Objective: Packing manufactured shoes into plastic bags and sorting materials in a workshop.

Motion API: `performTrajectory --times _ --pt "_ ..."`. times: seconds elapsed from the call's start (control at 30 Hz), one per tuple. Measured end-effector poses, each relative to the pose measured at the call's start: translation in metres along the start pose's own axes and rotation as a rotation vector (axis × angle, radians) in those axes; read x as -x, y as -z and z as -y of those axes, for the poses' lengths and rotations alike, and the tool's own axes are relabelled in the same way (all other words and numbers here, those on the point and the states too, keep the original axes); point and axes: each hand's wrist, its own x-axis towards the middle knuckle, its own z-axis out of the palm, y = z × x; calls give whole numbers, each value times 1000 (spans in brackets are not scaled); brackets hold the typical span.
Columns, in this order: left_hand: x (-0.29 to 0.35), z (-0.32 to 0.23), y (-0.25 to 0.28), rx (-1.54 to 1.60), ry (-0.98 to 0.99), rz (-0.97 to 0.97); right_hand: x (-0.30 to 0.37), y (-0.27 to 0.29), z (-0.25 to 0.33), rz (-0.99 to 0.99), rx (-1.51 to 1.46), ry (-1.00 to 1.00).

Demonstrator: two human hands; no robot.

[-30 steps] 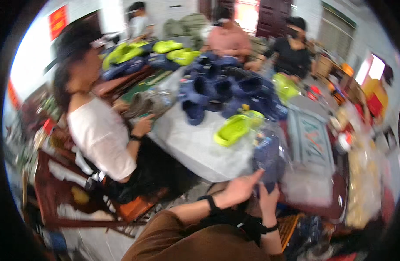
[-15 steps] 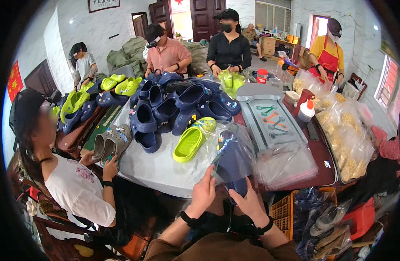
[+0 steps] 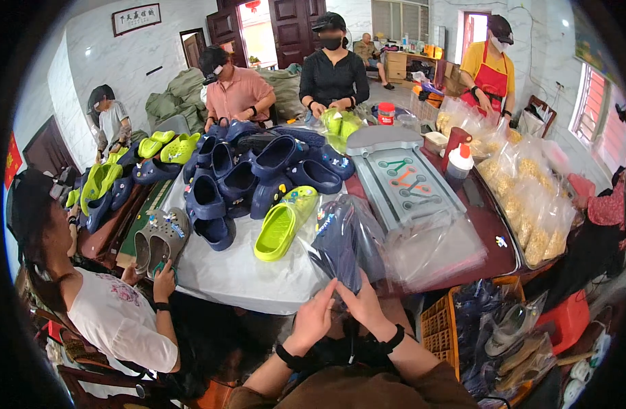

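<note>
A clear plastic bag (image 3: 369, 240) with navy clogs (image 3: 335, 235) in it lies over the table's near edge, toe end pointing away from me. Small charms dot the clogs. My left hand (image 3: 313, 319) and my right hand (image 3: 365, 310) meet at the bag's near end, fingers closed on the plastic at the heel end. Just left of the bag rests a lime green clog (image 3: 277, 228), its toe under clear film. Behind it rises a heap of navy clogs (image 3: 258, 174). Right of the bag lies a stack of clear bags (image 3: 435, 249).
A grey folding stool (image 3: 408, 174) lies beside a dark-capped bottle (image 3: 458, 165). Bags of tan pieces (image 3: 524, 198) fill a tray at right. An orange crate (image 3: 441, 327) of wrapped clogs stands low right. At left, a co-worker handles grey clogs (image 3: 162, 238); others stand across the table.
My left hand has moved in from the bag's left side to meet my right hand at its near end. The whole view has shifted slightly.
</note>
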Motion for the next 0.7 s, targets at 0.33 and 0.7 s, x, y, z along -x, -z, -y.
performTrajectory --times 0.33,0.7 --pt "10 24 15 -192 78 128 -12 -12 -4 26 149 3" --pt "-9 -27 29 -175 139 -55 30 36 49 42 418 307"
